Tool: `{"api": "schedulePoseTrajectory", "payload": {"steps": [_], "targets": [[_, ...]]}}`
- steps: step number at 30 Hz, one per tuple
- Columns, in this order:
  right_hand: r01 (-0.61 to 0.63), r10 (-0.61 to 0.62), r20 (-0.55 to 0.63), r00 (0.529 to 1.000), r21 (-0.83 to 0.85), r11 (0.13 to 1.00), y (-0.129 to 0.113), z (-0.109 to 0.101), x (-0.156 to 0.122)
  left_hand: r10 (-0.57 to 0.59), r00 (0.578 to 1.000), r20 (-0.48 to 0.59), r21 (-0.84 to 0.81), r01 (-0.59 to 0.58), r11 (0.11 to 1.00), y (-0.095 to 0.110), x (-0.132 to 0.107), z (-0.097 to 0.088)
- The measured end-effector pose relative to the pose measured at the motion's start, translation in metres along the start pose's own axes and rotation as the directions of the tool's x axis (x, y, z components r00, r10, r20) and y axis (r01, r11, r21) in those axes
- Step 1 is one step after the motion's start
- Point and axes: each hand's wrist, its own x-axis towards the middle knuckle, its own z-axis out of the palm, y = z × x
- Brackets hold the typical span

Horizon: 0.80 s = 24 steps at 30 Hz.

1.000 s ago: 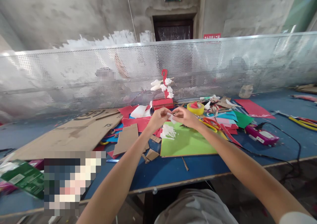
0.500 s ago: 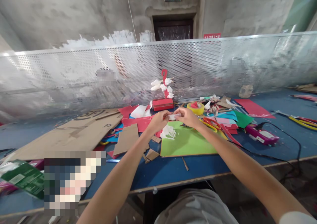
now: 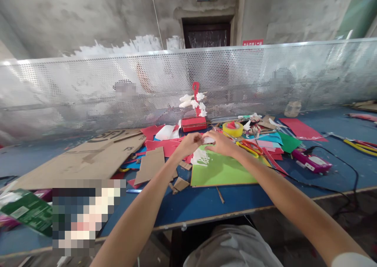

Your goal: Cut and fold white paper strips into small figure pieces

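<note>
A small piece of white paper (image 3: 209, 140) is held between my two hands, above the back edge of a lime-green sheet (image 3: 232, 168). My left hand (image 3: 191, 143) pinches its left end. The fingers of my right hand (image 3: 219, 142) are closed round the right side, partly hiding it. Just below lies a white paper piece cut into a fringe (image 3: 200, 157), on the green sheet's left corner. Behind my hands stands a red box-like base (image 3: 193, 124) with a red upright (image 3: 196, 88) bearing white paper blossoms (image 3: 194, 104).
Brown cardboard (image 3: 88, 157) covers the left of the blue table (image 3: 200, 208). Yellow tape (image 3: 232, 129), orange-handled scissors (image 3: 250, 147) and coloured paper scraps lie close by. Farther right are a purple device (image 3: 312, 161) with a black cord and yellow-and-red-handled pliers (image 3: 359, 146). A perforated metal screen (image 3: 165, 86) borders the back.
My right hand has shifted slightly left and turned, its fingers curling more around the white paper. My left hand stays nearly in place, and the table is unchanged.
</note>
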Motion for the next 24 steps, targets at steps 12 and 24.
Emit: {"api": "schedulePoseTrajectory", "payload": {"steps": [12,24], "targets": [[-0.003,0.001,-0.079,0.997,-0.03,1.0,0.0014,-0.0039,0.0019,-0.061,0.997,0.044,-0.176,0.068,0.982,0.0057,-0.0008,-0.0003],[-0.092,0.085,-0.104,0.991,-0.069,0.993,0.0038,-0.0028,0.0013,-0.068,0.997,0.041,-0.14,0.073,0.987,0.0089,-0.0014,-0.0006]]}}
